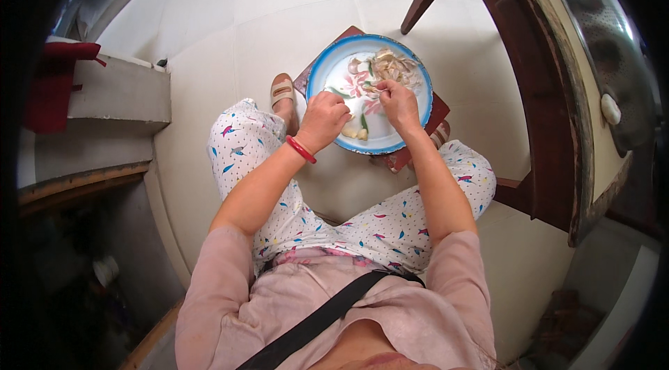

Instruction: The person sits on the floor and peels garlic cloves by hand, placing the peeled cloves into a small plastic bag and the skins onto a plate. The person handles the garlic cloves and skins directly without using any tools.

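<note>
An enamel basin (317,64) with a blue rim and a painted flower pattern rests on a red-brown stool (438,108) between my feet. Over its left side, my left hand (325,120) pinches a pale garlic clove, mostly hidden by the fingers. My right hand (401,104) has thumb and forefinger closed on a bit of dry garlic skin (372,88) above the basin's middle. Papery garlic skins (396,68) are heaped at the far right inside the basin, with an unpeeled clove (355,66) beside them. Several peeled garlic cloves (355,133) lie near the front, below my left hand.
On the right stands a dark wooden table (543,82), bearing a perforated metal tray (601,41) and a white garlic bulb (610,109). A grey ledge (120,93) with a red cloth (60,82) is at left. My sandalled foot (283,90) is beside the stool on the tiled floor (209,56).
</note>
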### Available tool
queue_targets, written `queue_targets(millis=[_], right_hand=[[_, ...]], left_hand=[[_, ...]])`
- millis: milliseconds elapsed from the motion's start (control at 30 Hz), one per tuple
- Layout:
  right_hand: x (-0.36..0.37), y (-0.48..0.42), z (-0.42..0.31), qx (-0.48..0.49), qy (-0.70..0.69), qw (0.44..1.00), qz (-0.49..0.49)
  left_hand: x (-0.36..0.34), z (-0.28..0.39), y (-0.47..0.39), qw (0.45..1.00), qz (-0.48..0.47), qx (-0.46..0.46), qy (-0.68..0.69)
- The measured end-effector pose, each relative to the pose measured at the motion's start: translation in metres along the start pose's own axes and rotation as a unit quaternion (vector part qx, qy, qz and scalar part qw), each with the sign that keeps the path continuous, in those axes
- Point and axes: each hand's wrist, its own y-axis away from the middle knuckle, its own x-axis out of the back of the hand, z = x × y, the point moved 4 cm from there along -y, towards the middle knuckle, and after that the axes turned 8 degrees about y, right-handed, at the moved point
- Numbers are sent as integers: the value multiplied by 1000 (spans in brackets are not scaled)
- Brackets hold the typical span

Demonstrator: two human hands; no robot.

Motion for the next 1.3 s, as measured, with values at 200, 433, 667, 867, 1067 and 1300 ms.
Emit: queue_targets(millis=[200,433,667,867,1067,1300], right_hand=[[10,-6,26,41,-33,998,39],[24,-1,5,93,16,991,92],[36,5,3,78,32,992,91],[40,-5,48,36,-21,986,161],[69,10,52,-13,66,993,98],[46,21,48,47,246,967,43]], left_hand=[[-17,1,-6,1000,-16,-14,18],[0,25,-8,1000,-4,-23,13],[38,50,-2,999,7,-40,28],[67,25,30,998,60,3,23],[61,-9,50,945,125,230,197],[43,-10,45,960,72,223,152]])
